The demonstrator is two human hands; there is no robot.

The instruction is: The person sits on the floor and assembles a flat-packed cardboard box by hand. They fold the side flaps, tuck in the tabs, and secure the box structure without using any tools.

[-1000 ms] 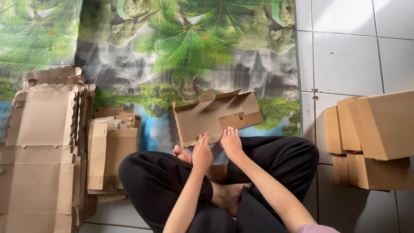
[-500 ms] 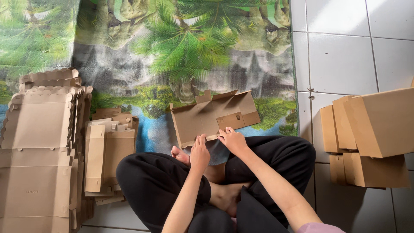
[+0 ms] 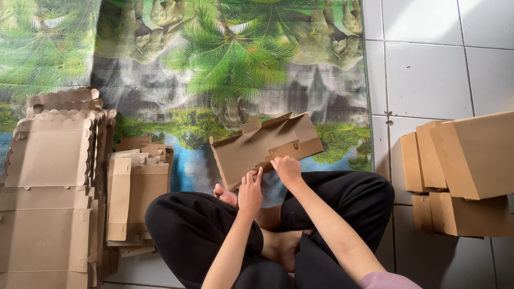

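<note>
While fingertips hidden, hands [image 3: 270, 182] grip cardboard blank [image 3: 265, 145]

A person sits cross-legged in black trousers on a mat [image 3: 214, 59] printed with palm trees, both hands on the near edge of a partly folded flat cardboard box [image 3: 265, 144] lying just beyond the knees: the left hand [image 3: 250, 192] has its fingers on the edge, and the right hand [image 3: 287, 169] rests on it just beside. A large stack of flat box blanks [image 3: 51, 187] lies at the left with a smaller stack of blanks [image 3: 136, 192] beside it, and finished cardboard boxes [image 3: 463, 171] stand on the white tiled floor [image 3: 423, 69] at the right.
</note>
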